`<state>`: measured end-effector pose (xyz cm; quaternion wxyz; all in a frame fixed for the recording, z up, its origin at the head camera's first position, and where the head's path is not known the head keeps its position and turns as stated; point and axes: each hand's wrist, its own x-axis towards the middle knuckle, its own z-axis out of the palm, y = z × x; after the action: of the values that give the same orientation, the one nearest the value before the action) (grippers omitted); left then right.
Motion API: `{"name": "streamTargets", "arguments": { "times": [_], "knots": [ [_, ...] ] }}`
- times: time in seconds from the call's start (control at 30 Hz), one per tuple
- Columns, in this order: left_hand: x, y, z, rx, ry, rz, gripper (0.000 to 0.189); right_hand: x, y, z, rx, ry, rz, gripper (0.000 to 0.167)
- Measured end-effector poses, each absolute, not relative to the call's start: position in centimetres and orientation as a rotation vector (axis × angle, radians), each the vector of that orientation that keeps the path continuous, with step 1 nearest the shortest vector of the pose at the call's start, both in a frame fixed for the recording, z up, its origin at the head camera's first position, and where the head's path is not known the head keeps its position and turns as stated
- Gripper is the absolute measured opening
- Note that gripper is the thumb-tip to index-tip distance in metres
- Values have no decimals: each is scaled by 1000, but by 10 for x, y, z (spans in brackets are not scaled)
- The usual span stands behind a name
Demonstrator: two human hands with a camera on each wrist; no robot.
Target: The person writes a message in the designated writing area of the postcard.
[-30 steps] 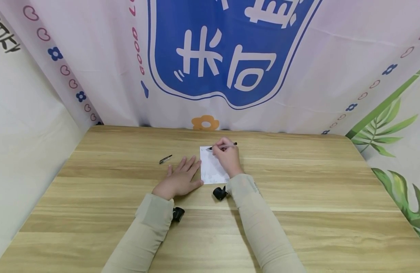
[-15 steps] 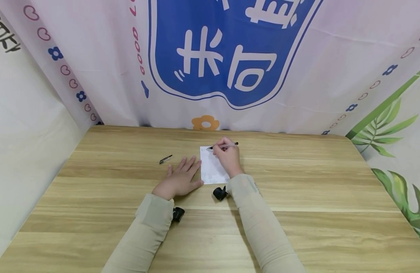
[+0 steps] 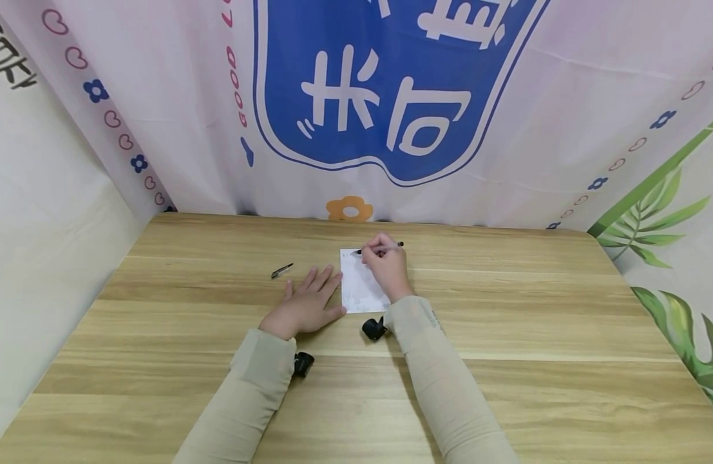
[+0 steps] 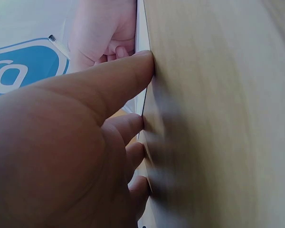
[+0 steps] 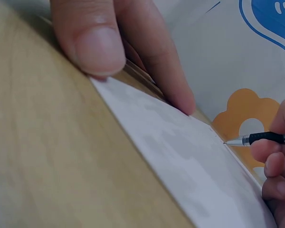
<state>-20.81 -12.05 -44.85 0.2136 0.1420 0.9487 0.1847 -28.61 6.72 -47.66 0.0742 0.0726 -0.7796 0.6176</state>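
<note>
A wooden table (image 3: 536, 309) with pale grain stands against a white curtain (image 3: 176, 77). The curtain carries a blue shield (image 3: 391, 64) with white characters, red lettering (image 3: 234, 84) reading "GOOD", and an orange flower (image 3: 363, 210) low down; green leaves (image 3: 660, 239) show at the far right.

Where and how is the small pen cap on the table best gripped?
Probably pinch the pen cap at mid-length, across its long sides, from above: it is slim and lies flat, slanted on the table, with the left hand close to its right.
</note>
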Motion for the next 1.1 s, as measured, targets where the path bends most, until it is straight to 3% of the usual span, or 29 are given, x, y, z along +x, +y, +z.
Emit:
{"name": "streamTargets", "arguments": {
  "times": [1.1],
  "knots": [
    [-201,-116,-430,408,2625,490,74,-285,68,-474,221,-2336,1842,7]
  ]
}}
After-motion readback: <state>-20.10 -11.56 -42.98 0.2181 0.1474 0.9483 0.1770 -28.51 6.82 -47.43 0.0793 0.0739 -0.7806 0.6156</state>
